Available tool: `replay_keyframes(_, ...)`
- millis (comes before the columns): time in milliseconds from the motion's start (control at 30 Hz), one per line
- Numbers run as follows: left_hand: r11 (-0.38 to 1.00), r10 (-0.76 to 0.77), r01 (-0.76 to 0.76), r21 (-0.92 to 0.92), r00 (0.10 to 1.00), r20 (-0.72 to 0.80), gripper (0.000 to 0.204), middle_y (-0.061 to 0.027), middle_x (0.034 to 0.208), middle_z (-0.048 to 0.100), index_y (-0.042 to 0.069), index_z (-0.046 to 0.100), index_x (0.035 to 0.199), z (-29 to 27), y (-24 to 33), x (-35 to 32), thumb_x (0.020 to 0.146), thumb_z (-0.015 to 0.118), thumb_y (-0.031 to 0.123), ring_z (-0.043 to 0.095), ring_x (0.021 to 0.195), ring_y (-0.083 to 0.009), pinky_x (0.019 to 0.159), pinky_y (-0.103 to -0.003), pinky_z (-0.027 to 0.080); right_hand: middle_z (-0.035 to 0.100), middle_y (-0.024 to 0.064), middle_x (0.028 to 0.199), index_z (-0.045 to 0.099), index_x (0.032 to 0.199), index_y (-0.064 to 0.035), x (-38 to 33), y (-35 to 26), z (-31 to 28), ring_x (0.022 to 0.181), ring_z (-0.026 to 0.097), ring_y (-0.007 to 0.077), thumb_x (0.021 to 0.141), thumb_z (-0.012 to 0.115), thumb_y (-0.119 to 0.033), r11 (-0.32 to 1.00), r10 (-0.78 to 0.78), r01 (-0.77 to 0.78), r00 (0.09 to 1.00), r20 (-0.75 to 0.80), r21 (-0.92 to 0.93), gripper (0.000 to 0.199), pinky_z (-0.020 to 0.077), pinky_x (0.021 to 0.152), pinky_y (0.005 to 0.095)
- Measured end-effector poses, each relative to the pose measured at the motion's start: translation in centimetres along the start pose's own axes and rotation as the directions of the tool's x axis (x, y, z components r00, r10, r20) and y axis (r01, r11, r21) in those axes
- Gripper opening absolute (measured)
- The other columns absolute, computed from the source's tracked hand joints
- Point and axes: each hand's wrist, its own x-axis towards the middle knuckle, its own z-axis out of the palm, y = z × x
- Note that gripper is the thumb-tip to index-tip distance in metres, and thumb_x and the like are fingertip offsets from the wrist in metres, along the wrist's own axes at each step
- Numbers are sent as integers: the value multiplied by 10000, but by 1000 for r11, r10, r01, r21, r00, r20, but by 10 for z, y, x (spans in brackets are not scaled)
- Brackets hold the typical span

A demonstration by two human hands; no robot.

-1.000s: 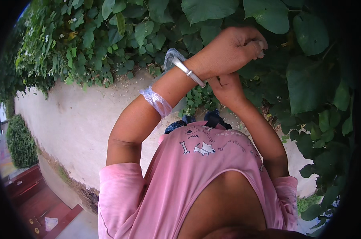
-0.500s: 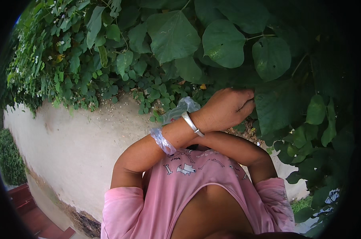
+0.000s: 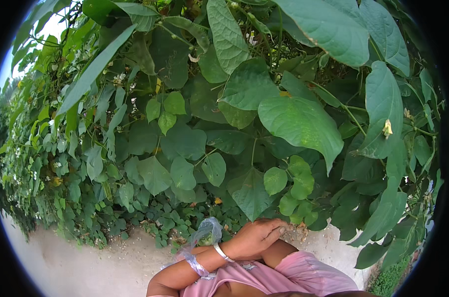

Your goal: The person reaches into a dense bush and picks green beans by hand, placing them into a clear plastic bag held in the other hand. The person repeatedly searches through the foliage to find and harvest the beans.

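Observation:
My left hand [image 3: 261,238] is low in the view at the lower edge of the leaves, its fingers bent and pressed together. What they hold, if anything, is hidden. On that wrist sit a silver bangle [image 3: 223,252] and a twisted strip of thin clear plastic [image 3: 196,266]. My right forearm [image 3: 278,251] crosses beneath the left one; its hand is mostly hidden behind the left wrist, fingers unseen. Just beyond the left wrist is a crumpled clear plastic bag [image 3: 209,230] with something green showing through. A broad green leaf [image 3: 251,194] hangs right above my left hand.
A dense wall of climbing vine [image 3: 184,143] fills most of the view, with a flat green pod [image 3: 189,30] near the top. Pale concrete ground [image 3: 110,270] lies below it. Grass [image 3: 390,282] grows at the lower right.
The view has tilted up, so more vine shows and my arms sit lower in the picture. My left hand stays bent-fingered over the crossed right forearm.

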Motion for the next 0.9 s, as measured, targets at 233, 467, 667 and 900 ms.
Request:
replay_keyframes(233, 998, 42, -38, 42, 995, -94, 204, -128, 946, 643, 14, 589, 1051, -13, 2, -11, 915, 504, 139, 626, 869, -260, 770, -336, 490, 575, 127, 1041, 506, 1113, 0, -19, -6, 8, 951, 556, 220, 863, 526, -154, 999, 33, -33, 998, -51, -4, 295, 425, 864, 355)
replay_keyframes(467, 985, 169, -169, 32, 919, -357, 163, -104, 880, 654, -10, 584, 1031, -50, 32, -45, 905, 516, 68, 634, 809, -187, 749, -305, 497, 578, 137, 1040, 506, 1109, 9, -47, -30, -4, 950, 561, 238, 856, 521, -155, 977, -204, 176, 933, -298, -119, 301, 428, 867, 372)
replay_keyframes(667, 937, 168, -323, -131, 748, -642, 140, -101, 879, 633, -16, 548, 1031, -58, 38, -68, 924, 482, 46, 606, 824, -169, 810, -322, 486, 578, 177, 885, 528, 1059, -7, -55, -112, -77, 826, 556, 355, 901, 489, -225, 950, -67, 25, 990, -127, -311, 273, 456, 737, 426)
replay_keyframes(900, 938, 329, -284, 199, 546, -771, 110, -142, 1039, 582, -13, 547, 967, -68, 41, -89, 903, 478, 45, 571, 940, -207, 852, -334, 459, 585, 169, 1022, 556, 1031, 12, -35, -159, -114, 939, 565, 341, 880, 532, -159, 874, -290, 138, 918, -272, -465, 230, 468, 810, 401)
